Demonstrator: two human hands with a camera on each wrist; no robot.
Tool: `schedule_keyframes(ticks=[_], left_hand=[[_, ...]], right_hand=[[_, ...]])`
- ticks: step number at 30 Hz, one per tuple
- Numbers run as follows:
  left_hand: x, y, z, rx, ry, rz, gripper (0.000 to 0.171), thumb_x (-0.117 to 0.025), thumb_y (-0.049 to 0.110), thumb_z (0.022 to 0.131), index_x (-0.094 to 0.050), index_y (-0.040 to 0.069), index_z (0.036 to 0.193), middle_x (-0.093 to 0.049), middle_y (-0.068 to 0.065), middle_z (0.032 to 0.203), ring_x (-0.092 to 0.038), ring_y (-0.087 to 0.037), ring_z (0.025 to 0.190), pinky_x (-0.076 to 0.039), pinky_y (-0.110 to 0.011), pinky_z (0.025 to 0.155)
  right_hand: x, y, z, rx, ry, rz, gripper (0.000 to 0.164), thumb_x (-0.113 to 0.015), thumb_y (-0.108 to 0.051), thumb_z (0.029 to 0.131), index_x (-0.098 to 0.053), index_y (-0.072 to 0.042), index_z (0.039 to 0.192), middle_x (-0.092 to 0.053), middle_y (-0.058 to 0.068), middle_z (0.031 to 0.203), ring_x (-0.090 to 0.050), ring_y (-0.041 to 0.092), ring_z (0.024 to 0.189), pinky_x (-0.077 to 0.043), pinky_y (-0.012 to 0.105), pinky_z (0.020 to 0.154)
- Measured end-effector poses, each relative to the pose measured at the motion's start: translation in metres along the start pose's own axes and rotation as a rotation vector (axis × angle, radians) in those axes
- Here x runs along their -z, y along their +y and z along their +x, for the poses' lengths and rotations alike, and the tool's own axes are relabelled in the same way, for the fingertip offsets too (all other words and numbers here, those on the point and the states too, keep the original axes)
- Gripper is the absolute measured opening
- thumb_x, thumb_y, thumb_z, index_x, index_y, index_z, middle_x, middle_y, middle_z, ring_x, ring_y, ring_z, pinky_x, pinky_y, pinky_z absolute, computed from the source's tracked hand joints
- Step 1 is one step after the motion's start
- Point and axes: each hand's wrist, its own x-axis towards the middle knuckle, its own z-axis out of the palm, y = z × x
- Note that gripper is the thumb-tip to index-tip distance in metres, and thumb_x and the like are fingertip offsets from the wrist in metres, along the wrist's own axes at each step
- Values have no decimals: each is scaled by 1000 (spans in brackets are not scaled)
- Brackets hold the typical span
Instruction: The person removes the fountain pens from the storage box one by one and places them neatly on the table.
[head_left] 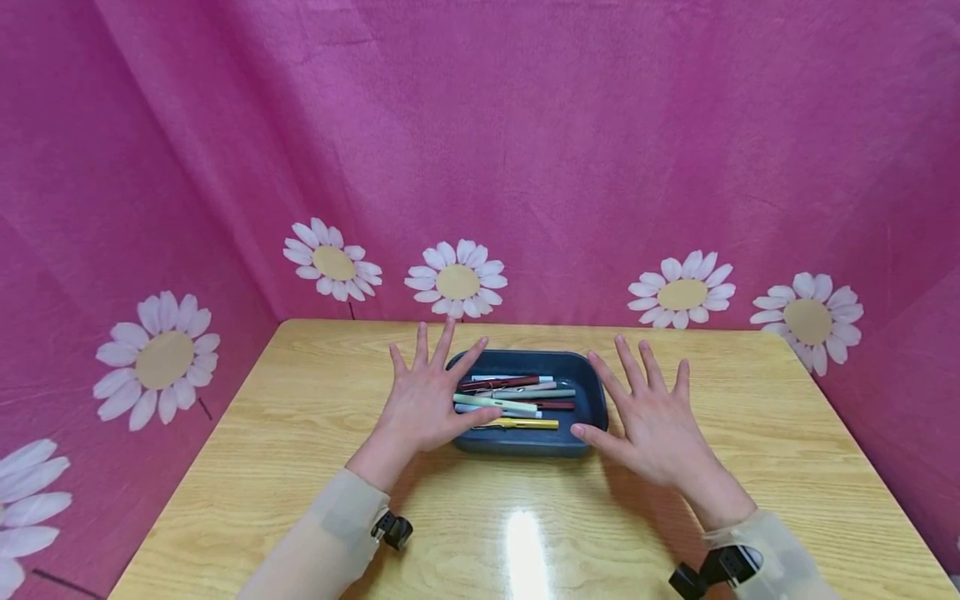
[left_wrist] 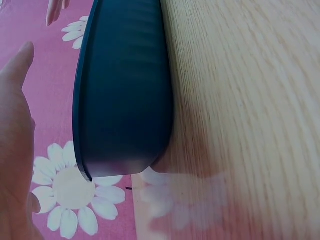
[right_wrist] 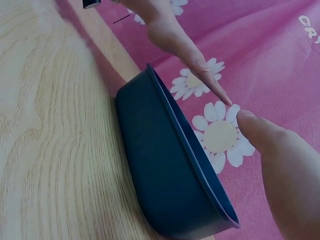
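Note:
A dark blue rectangular bin [head_left: 525, 448] stands on the wooden table, with several pens lying inside. Among them are a yellow pen [head_left: 528, 424], a pale green pen [head_left: 502, 404] and a dark red pen [head_left: 506, 382]. My left hand [head_left: 426, 404], fingers spread and palm down, hovers over the bin's left end, its thumb overlapping the pens in the head view. On the other side my right hand [head_left: 660, 429] is spread by the bin's right end, its thumb over the rim. Neither hand holds anything. The bin's outer wall [left_wrist: 122, 90] shows in the left wrist view and also in the right.
The light wooden table [head_left: 300, 433] reaches back to a pink curtain [head_left: 555, 167] printed with white daisies. A small black camera [head_left: 392, 529] is strapped at my left wrist, another black camera [head_left: 712, 571] at my right.

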Motion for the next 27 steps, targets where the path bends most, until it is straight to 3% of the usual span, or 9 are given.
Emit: schedule_keyframes(ticks=[12, 27], left_hand=[[-4, -5, -2, 56, -42, -40, 101, -35, 95, 85, -10, 44, 170, 4, -9, 178, 4, -49, 158, -3, -84, 113], [-12, -12, -2, 117, -53, -109, 98, -30, 93, 89, -6, 43, 170, -4, -8, 178, -5, -46, 160, -7, -80, 117]], right_hand=[[-2, -2, 1, -2, 5, 54, 100, -63, -74, 91, -26, -25, 170, -17, 18, 174, -17, 50, 156, -6, 85, 112], [-1, -6, 8, 36, 33, 154, 98, -67, -67, 93, -25, -24, 170, -21, 15, 173, -23, 46, 155, -17, 80, 114]])
